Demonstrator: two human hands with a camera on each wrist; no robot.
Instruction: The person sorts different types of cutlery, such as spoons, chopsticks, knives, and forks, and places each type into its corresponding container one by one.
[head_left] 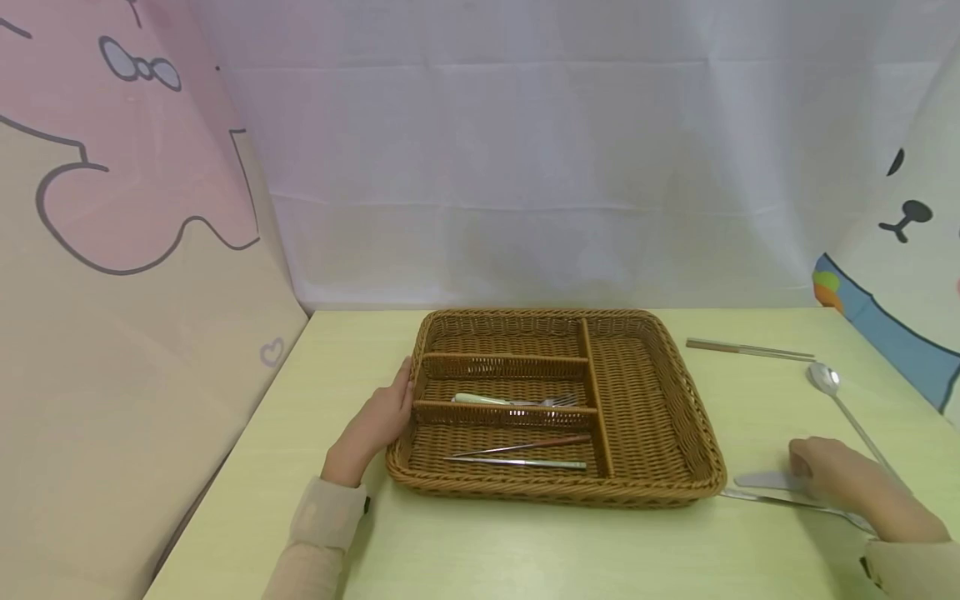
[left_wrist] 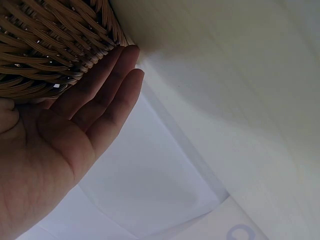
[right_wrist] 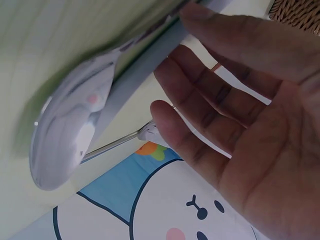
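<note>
A brown wicker basket (head_left: 525,493) with compartments sits mid-table. My left hand (head_left: 382,414) rests on its left side, the fingers (left_wrist: 107,95) stretched along the wicker. A fork (head_left: 483,400) with a pale green handle lies in the middle left compartment. Two slim metal chopsticks (head_left: 525,463), one brown-ended and one green-ended, lie in the front one. On the right, my right hand (head_left: 847,479) pinches a table knife (head_left: 768,480) between thumb and fingers, blade pointing toward the basket. Just beside it lies a spoon (right_wrist: 70,120), its bowl nearest the wrist.
Behind the right hand a long-handled spoon (head_left: 825,377) lies on the table. A pair of chopsticks (head_left: 750,348) lies farther back, right of the basket. White cloth (head_left: 510,167) hangs behind the table, with cartoon-printed cloth at both sides.
</note>
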